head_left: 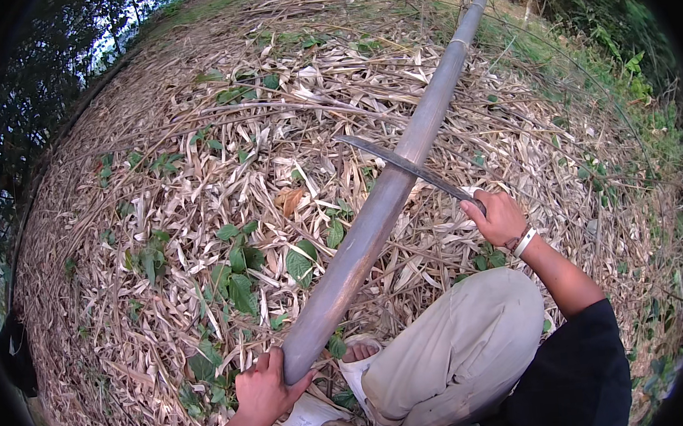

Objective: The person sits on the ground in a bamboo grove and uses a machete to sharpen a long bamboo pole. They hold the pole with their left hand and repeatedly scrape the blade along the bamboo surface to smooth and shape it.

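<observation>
A long grey-brown bamboo pole (353, 266) runs slantwise from my lap area to the far right. Its near end is in the grip of my left hand (264, 390), with the fingers wrapped around it; the underside of the grip is hidden. My right hand (500, 222) is closed around the handle of a machete (381, 153), which has a dark, slightly curved blade. That blade lies crosswise over the middle of the pole, its tip reaching past the left side. Most of the handle is covered by my fingers.
Dry bamboo leaves (160, 226) cover the ground, with green plants (240, 291) growing through on the left. My bent knee (490, 305) is close to the pole's right side, and my foot (361, 350) rests beside its near end. Thin stems (310, 104) lie farther off.
</observation>
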